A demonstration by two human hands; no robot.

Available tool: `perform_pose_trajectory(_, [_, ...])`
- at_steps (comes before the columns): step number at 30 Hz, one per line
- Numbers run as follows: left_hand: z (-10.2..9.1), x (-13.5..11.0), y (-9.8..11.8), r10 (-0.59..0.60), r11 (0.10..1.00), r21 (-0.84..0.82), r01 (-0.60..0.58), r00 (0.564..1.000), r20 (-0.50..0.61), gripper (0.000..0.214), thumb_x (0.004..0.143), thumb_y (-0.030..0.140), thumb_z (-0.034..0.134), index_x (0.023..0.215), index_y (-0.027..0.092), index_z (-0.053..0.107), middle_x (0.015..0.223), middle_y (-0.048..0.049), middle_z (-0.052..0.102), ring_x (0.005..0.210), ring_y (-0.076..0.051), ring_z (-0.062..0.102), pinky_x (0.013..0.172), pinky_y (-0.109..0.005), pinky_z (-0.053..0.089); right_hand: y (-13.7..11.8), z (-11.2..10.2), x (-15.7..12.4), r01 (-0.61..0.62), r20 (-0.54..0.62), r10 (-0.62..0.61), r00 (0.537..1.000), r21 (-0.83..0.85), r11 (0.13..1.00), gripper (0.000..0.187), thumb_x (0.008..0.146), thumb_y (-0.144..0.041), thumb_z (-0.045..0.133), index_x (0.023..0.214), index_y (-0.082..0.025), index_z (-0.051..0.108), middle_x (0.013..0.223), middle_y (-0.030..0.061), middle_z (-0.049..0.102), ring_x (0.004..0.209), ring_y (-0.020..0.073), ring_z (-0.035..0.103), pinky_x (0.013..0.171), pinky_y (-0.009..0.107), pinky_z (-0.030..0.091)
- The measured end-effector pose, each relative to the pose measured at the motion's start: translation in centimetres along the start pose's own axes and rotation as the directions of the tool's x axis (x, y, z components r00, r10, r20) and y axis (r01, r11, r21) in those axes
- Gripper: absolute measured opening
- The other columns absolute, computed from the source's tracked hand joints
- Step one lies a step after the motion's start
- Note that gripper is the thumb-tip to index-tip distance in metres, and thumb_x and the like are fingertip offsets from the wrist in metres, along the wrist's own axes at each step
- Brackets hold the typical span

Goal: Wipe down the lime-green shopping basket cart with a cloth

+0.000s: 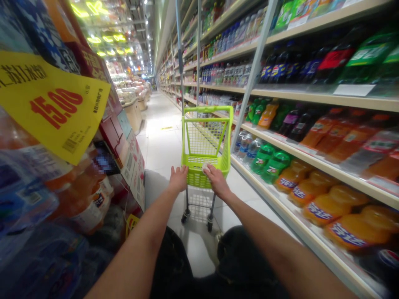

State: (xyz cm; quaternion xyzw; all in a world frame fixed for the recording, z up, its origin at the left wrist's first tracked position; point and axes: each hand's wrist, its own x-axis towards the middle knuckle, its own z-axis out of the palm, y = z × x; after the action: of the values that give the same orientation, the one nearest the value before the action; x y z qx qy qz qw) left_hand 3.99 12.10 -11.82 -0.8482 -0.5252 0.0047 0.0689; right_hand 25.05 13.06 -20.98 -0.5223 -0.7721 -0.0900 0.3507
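Observation:
A lime-green shopping cart [204, 170] with a plastic basket stands on the floor in front of me. My left hand [178, 179] is at the left corner of its near rim, fingers curled against the edge; the thumb is hidden. A crumpled white tissue [205, 167] is pinched in the fingers of my right hand [217, 182], which presses it to the near rim. The raised green frame [207, 109] rises at the cart's far side. Dark wheels [210, 222] show under the basket.
Tall shelves [324, 97] of soda bottles run along the right. At left, close by, are stacked bottle packs [90, 203], cartons [132, 166] and a yellow price sign [56, 104]. The pale tiled aisle [160, 120] stretches ahead.

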Motion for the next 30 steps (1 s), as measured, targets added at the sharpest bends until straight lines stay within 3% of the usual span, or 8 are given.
perform_pose_trajectory(3, [0.2,-0.3,-0.5,-0.031,0.999,0.020,0.031,1.000,0.000,0.070,0.073,0.016,0.045,0.140,0.013,0.023,0.146,-0.0103,0.028,0.125,-0.029,0.034,0.107,-0.056,0.014,-0.2,0.5,0.5,0.053,-0.004,-0.053,0.999,0.022,0.998,0.041,0.086,-0.011,0.032,0.119,-0.019,0.056,0.134,0.0116,0.046,0.127,0.0221,0.038,0.100,0.045,0.035])
perform_pose_trajectory(8, [0.1,-0.5,-0.7,-0.069,0.998,0.003,0.069,0.993,0.099,0.073,0.073,0.013,0.042,0.142,0.015,0.017,0.150,-0.0090,0.019,0.137,-0.029,0.011,0.108,-0.057,0.010,0.4,0.1,0.5,0.073,-0.012,-0.073,0.997,0.011,0.997,0.042,0.086,-0.011,0.029,0.118,-0.017,0.057,0.134,0.0135,0.046,0.126,0.0234,0.038,0.101,0.044,0.034])
perform_pose_trajectory(15, [0.8,-0.1,0.2,-0.106,0.994,-0.029,0.110,0.989,0.107,0.076,0.073,0.010,0.042,0.143,0.015,0.012,0.151,-0.0083,0.011,0.138,-0.028,0.007,0.108,-0.057,0.011,2.5,-2.8,-1.4,-0.166,-0.146,0.154,0.977,-0.080,0.983,0.041,0.084,-0.008,0.032,0.120,-0.016,0.053,0.139,0.0135,0.040,0.133,0.0236,0.027,0.103,0.050,0.031])
perform_pose_trajectory(21, [1.0,0.2,0.5,-0.097,0.992,-0.070,0.105,0.989,0.110,0.077,0.073,0.013,0.043,0.142,0.011,0.011,0.152,-0.0100,0.006,0.138,-0.029,0.006,0.107,-0.056,0.014,-1.1,-0.9,-1.0,-0.057,-0.154,0.060,0.986,0.022,0.998,0.045,0.083,-0.003,0.030,0.122,-0.010,0.051,0.139,0.0149,0.039,0.135,0.0202,0.022,0.107,0.045,0.028])
perform_pose_trajectory(26, [0.8,-0.3,-0.8,-0.010,0.999,-0.043,0.014,0.997,0.076,0.075,0.073,0.008,0.040,0.142,0.019,0.014,0.151,-0.0042,0.012,0.139,-0.025,0.002,0.108,-0.055,0.013,-4.5,1.3,-0.9,0.019,-0.145,-0.004,0.989,0.102,0.995,0.048,0.085,-0.004,0.029,0.127,-0.019,0.048,0.139,0.0090,0.040,0.136,0.0163,0.018,0.108,0.046,0.028])
perform_pose_trajectory(30, [1.9,-1.3,-1.7,-0.042,0.999,-0.029,0.045,0.994,0.101,0.076,0.073,0.006,0.039,0.143,0.017,0.012,0.152,-0.0062,0.008,0.139,-0.023,0.004,0.109,-0.052,0.013,-6.7,2.5,-0.2,0.139,-0.064,-0.133,0.989,0.111,0.984,0.046,0.088,-0.006,0.029,0.127,-0.018,0.048,0.138,0.0100,0.042,0.137,0.0156,0.016,0.109,0.046,0.025])
